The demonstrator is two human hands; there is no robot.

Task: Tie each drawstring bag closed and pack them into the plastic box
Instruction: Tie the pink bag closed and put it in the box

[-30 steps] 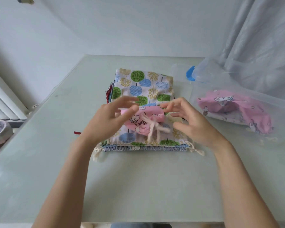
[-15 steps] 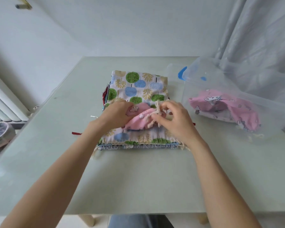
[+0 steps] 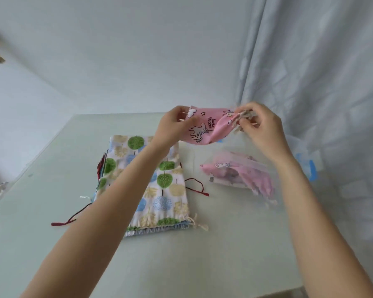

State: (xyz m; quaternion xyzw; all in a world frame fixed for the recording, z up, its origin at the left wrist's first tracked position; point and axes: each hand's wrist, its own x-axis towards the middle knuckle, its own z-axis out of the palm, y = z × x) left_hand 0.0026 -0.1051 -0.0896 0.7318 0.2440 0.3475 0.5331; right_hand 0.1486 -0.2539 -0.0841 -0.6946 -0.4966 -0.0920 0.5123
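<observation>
A small pink unicorn-print drawstring bag (image 3: 209, 127) hangs in the air above the table's far side, stretched between both hands. My left hand (image 3: 174, 125) pinches its bottom end. My right hand (image 3: 261, 127) grips its gathered neck, where the cream drawstring is bunched. Below on the right stands the clear plastic box (image 3: 289, 190) with blue clips, holding pink bags (image 3: 241, 175). A stack of flat bags, topped by a tree-print bag (image 3: 159, 190), lies in the middle of the table.
Dark red drawstrings (image 3: 197, 187) trail out from the stack on both sides. The pale green table (image 3: 52, 211) meets a white wall behind. A grey curtain (image 3: 321, 82) hangs at the right, close behind the box.
Both hands have lifted the pink bag off the stack and carried it up and to the right, above the box. The view has tilted upward.
</observation>
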